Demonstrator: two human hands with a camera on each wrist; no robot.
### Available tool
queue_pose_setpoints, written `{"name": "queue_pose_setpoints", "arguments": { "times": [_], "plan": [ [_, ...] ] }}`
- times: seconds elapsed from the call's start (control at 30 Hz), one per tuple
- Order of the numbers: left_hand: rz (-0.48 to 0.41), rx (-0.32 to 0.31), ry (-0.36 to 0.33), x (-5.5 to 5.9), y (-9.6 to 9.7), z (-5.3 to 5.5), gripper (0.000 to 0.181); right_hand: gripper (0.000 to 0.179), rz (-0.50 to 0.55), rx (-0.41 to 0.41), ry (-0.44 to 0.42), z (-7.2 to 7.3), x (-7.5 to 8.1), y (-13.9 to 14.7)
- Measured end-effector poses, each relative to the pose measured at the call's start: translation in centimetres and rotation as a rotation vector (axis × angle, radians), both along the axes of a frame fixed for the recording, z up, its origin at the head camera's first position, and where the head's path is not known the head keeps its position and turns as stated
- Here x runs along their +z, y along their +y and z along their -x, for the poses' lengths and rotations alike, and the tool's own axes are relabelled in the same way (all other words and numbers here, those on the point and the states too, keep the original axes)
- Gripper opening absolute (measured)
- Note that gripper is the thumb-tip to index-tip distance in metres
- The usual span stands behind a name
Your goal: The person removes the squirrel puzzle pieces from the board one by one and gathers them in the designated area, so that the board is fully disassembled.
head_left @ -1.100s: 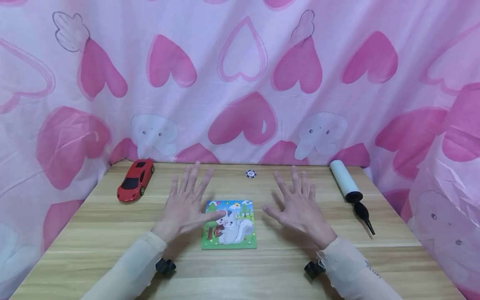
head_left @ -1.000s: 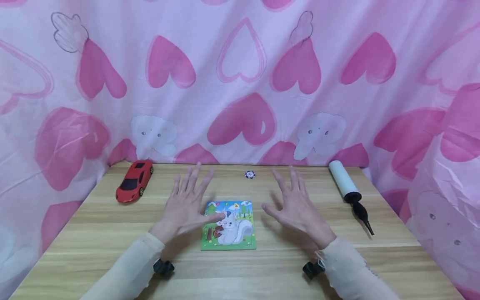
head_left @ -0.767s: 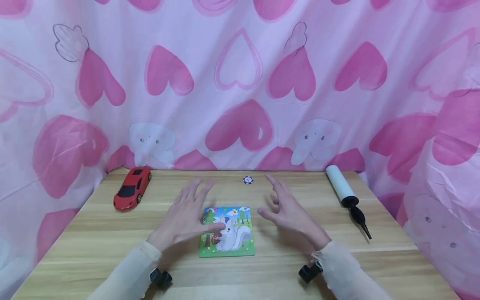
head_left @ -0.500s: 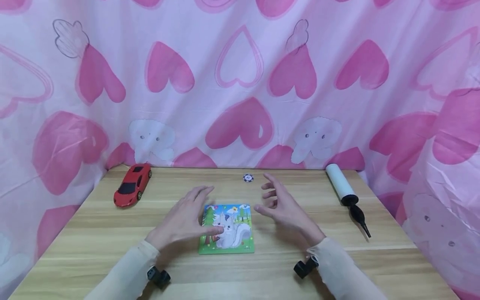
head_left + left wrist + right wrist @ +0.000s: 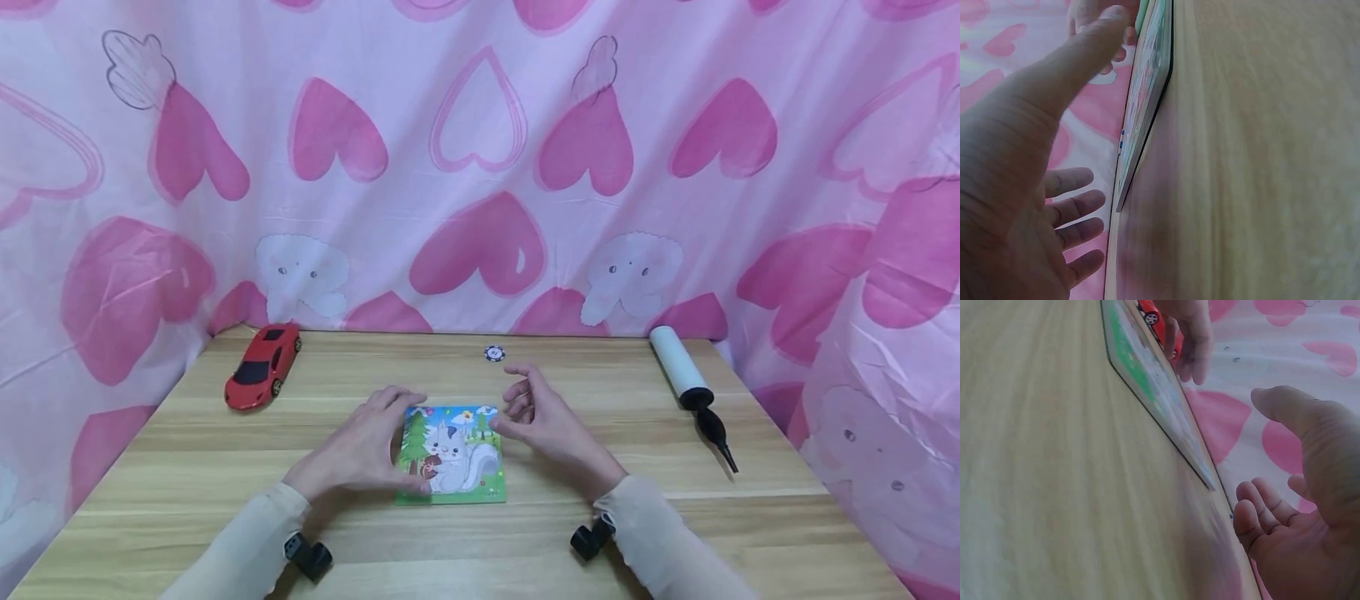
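A square picture board [image 5: 461,454] printed with a white squirrel holding a nut lies flat on the wooden table, between both hands. My left hand [image 5: 360,446] is at its left side, thumb overlapping the lower left corner and fingers reaching by the upper left corner in the head view. From the left wrist, a gap shows between those loosely bent fingers and the board's thin edge [image 5: 1147,119]. My right hand [image 5: 551,429] hovers by the upper right corner, its thumb tip at the edge and its other fingers loosely curled. Neither hand grips anything.
A red toy car [image 5: 264,367] stands at the back left. Near the back edge lies a small black-and-white poker chip [image 5: 494,353]. On the right is a white hand pump [image 5: 682,367] with a black nozzle. A pink heart-patterned curtain [image 5: 480,233] hangs behind the table.
Both hands, earlier spread wide above the table, have lowered and closed in on the board from either side. Their fingers have bent more. The board stays in place; the head view has shifted slightly.
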State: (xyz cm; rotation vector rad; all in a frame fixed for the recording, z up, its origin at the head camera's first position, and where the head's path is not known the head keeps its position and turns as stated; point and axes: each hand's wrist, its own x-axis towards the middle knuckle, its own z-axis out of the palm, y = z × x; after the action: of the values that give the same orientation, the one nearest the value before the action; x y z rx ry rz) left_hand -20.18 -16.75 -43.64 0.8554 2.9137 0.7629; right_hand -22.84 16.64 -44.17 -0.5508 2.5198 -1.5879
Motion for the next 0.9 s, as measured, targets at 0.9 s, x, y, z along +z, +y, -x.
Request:
{"name": "queue_pose_setpoints", "arguments": {
  "times": [0.9],
  "plan": [
    [0.030, -0.044, -0.033, -0.5, -0.5, 0.2, 0.128, 0.061, -0.316, -0.001, 0.010, -0.2, -0.9, -1.9]
  ]
}}
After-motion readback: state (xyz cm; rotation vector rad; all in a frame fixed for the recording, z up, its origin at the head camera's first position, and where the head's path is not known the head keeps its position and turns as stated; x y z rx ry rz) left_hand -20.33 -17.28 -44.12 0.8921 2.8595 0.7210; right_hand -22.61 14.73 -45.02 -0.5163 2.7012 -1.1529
